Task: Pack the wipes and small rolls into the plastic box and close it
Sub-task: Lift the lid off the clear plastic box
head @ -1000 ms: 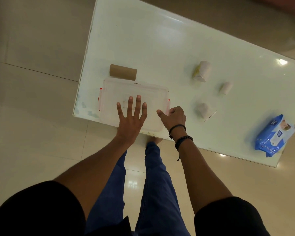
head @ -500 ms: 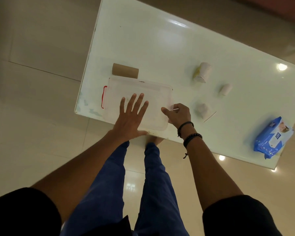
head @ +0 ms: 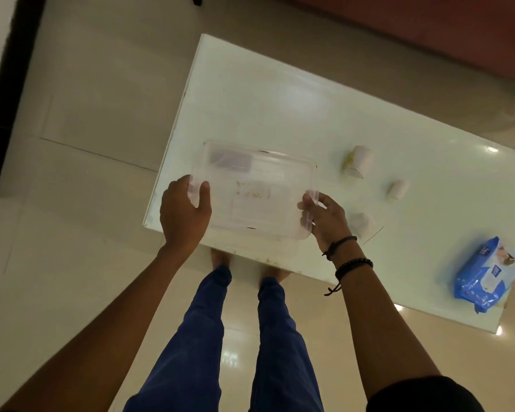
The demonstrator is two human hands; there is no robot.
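- The clear plastic lid [head: 254,191], translucent with rounded corners and faint brown marks, is held over the near left of the white tabletop [head: 280,114].
- Left hand [head: 185,214]: grip clamped on the lid's left edge.
- Right hand [head: 324,220]: grip clamped on its right edge.
- A brown roll shows dimly through the lid.
- Three small rolls [head: 359,160] lie to the right.
- The blue wipes pack [head: 488,278] lies at the near right corner.

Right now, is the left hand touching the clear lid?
Touching. The head view shows the left hand wrapped over the short edge of the clear lid, thumb on top, fingers seen through the plastic.
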